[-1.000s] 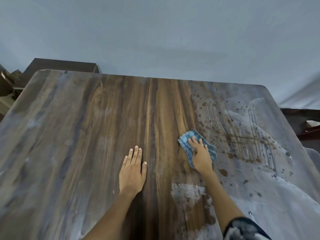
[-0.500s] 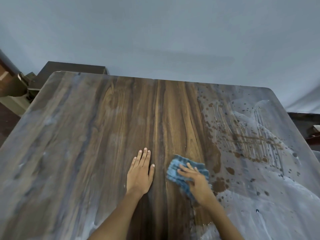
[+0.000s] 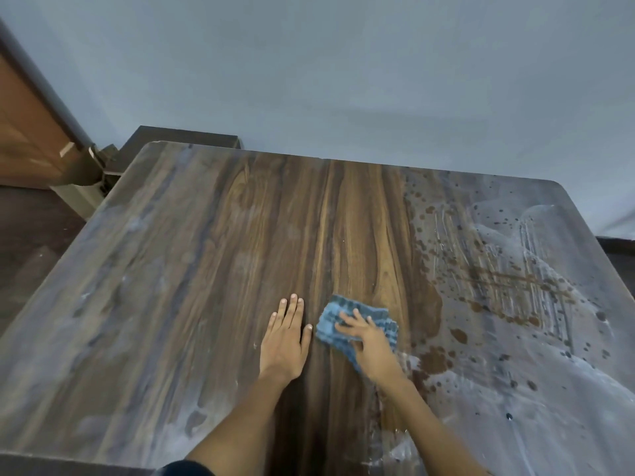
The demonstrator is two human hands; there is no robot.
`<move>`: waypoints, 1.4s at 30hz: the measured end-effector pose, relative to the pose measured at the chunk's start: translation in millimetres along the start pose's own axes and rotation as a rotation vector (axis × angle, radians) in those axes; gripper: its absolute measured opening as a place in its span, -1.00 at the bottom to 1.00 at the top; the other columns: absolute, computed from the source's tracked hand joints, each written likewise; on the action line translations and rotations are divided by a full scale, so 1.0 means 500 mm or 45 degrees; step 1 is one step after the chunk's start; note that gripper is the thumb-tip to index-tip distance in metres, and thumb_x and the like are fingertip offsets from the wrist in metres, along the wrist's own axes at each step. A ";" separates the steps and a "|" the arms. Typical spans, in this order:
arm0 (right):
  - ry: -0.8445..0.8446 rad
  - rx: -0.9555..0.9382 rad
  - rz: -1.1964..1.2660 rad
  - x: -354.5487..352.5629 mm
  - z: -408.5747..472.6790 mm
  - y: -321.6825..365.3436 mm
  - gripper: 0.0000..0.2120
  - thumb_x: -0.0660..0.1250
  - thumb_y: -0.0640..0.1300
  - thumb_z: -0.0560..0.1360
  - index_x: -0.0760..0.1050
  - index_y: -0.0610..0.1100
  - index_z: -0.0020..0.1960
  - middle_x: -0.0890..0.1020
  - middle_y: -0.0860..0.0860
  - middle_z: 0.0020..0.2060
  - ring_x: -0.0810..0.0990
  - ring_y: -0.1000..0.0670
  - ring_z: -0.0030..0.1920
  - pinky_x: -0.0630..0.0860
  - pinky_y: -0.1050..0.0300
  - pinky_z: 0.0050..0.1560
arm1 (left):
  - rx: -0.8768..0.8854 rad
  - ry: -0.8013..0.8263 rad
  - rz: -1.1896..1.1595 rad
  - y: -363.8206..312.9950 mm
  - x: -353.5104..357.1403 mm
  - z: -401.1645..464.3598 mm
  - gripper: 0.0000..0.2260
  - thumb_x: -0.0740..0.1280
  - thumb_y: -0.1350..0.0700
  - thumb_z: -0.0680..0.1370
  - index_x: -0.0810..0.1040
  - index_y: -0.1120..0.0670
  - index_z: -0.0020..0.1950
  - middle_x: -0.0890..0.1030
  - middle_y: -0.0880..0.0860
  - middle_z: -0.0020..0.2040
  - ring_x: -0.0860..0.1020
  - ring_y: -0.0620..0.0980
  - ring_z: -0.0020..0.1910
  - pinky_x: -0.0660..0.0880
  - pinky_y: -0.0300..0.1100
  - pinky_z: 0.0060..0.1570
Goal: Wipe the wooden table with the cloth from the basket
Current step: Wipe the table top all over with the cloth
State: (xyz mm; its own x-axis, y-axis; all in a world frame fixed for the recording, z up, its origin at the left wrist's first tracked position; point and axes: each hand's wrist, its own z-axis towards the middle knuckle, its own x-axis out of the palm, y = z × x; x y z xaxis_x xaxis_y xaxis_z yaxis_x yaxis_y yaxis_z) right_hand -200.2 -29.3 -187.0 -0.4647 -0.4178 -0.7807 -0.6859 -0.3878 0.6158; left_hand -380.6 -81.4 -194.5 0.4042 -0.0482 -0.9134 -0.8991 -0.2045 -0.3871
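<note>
Wooden table (image 3: 206,269): left hand (image 3: 285,338) flat; right hand (image 3: 371,348) presses blue cloth (image 3: 347,317).

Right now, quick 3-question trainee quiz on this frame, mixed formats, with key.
1. True or false: the left hand lies flat on the table and holds nothing.
2. Multiple choice: the blue cloth is A) under the right hand, B) under the left hand, C) hanging off the table's edge.
3. Fill in: the brown spots and white smears lie to the ____ of the cloth.

Key: 1 true; 2 A; 3 right
</note>
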 end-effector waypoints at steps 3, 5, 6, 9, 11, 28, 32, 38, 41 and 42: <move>0.120 -0.089 0.067 -0.002 -0.089 -0.022 -0.60 0.20 -0.37 0.52 0.45 -0.08 0.30 0.19 0.19 0.36 -0.06 0.17 0.42 -0.32 0.44 0.34 | -0.012 0.008 -0.001 -0.003 0.001 -0.017 -0.44 -0.20 -0.16 0.57 -0.08 0.06 0.52 -0.13 -0.07 0.50 -0.21 -0.13 0.46 -0.21 -0.21 0.42; 0.089 -0.012 0.128 -0.022 -0.125 -0.053 -0.59 0.22 -0.40 0.50 0.47 -0.06 0.27 0.24 0.18 0.36 0.01 0.13 0.43 -0.15 0.25 0.46 | -0.014 -0.005 -0.017 -0.004 0.004 -0.026 -0.35 -0.31 -0.20 0.48 -0.07 0.06 0.52 -0.14 -0.07 0.49 -0.23 -0.15 0.44 -0.21 -0.21 0.42; 0.039 0.053 0.138 -0.035 -0.131 -0.069 -0.57 0.23 -0.42 0.49 0.48 -0.06 0.27 0.27 0.15 0.36 0.04 0.11 0.44 -0.09 0.18 0.48 | -0.023 -0.009 -0.013 -0.007 0.005 -0.031 -0.32 -0.35 -0.20 0.45 -0.08 0.06 0.51 -0.15 -0.08 0.49 -0.23 -0.15 0.43 -0.22 -0.21 0.41; -0.112 0.289 0.146 -0.070 -0.087 -0.097 -0.56 0.19 -0.48 0.48 0.44 -0.19 0.29 0.30 0.01 0.39 0.04 0.02 0.47 -0.06 0.18 0.47 | -0.058 -0.011 0.004 -0.014 0.006 -0.042 -0.47 -0.21 -0.13 0.59 -0.10 0.07 0.51 -0.13 -0.06 0.51 -0.22 -0.12 0.46 -0.22 -0.20 0.43; -0.179 0.397 0.104 -0.073 -0.032 -0.091 -0.53 0.15 -0.51 0.48 0.42 -0.20 0.33 0.28 -0.06 0.42 0.04 -0.10 0.50 -0.05 0.06 0.50 | -0.085 -0.023 -0.019 -0.022 0.005 -0.049 -0.52 -0.13 -0.06 0.63 -0.10 0.08 0.51 -0.11 -0.03 0.53 -0.20 -0.10 0.48 -0.21 -0.20 0.43; 0.064 0.118 0.188 -0.067 -0.176 -0.069 -0.62 0.19 -0.44 0.50 0.53 -0.18 0.23 0.41 -0.02 0.37 0.22 0.00 0.45 0.06 0.32 0.38 | -0.227 -0.043 -0.066 -0.071 0.039 -0.116 -0.50 -0.03 -0.02 0.64 -0.08 0.13 0.52 -0.09 0.04 0.53 -0.15 0.01 0.50 -0.14 -0.10 0.47; -0.184 0.254 0.132 -0.109 -0.101 -0.107 -0.66 0.20 -0.34 0.53 0.49 -0.17 0.27 0.41 -0.07 0.37 0.31 -0.08 0.41 0.20 0.07 0.43 | -0.224 -0.054 -0.068 -0.077 0.051 -0.145 -0.50 -0.04 -0.03 0.64 -0.09 0.12 0.51 -0.10 0.04 0.53 -0.16 0.01 0.50 -0.15 -0.10 0.46; -0.156 0.212 0.151 -0.040 -0.066 -0.033 -0.65 0.20 -0.42 0.51 0.50 -0.21 0.25 0.38 -0.08 0.38 0.20 -0.06 0.46 0.08 0.08 0.48 | -0.207 -0.082 -0.085 -0.080 0.059 -0.168 -0.51 -0.02 -0.02 0.64 -0.01 0.14 0.51 -0.03 0.05 0.53 -0.11 0.02 0.51 -0.10 -0.09 0.46; 0.093 -0.054 0.149 0.006 -0.162 0.000 -0.64 0.19 -0.39 0.53 0.49 -0.17 0.26 0.34 -0.03 0.40 0.16 -0.01 0.47 0.01 0.05 0.50 | -0.209 -0.154 -0.136 -0.078 0.052 -0.162 -0.57 0.08 0.14 0.61 0.15 0.16 0.48 0.12 0.06 0.52 0.02 0.02 0.50 0.00 -0.11 0.47; 0.159 -0.133 0.131 0.016 -0.201 0.002 -0.66 0.19 -0.37 0.54 0.49 -0.16 0.27 0.34 -0.01 0.40 0.15 0.03 0.46 -0.02 0.09 0.50 | -0.214 -0.180 -0.161 -0.077 0.048 -0.158 -0.58 0.11 0.18 0.60 0.22 0.17 0.46 0.18 0.06 0.50 0.07 0.02 0.50 0.05 -0.12 0.46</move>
State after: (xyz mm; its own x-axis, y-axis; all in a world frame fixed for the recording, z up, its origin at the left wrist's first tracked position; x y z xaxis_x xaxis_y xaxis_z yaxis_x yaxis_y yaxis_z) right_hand -148.3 -115.5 -181.7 -0.4519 -0.5561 -0.6975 -0.5730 -0.4182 0.7048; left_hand -322.8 -152.1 -191.4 0.4733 0.1231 -0.8722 -0.7976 -0.3603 -0.4837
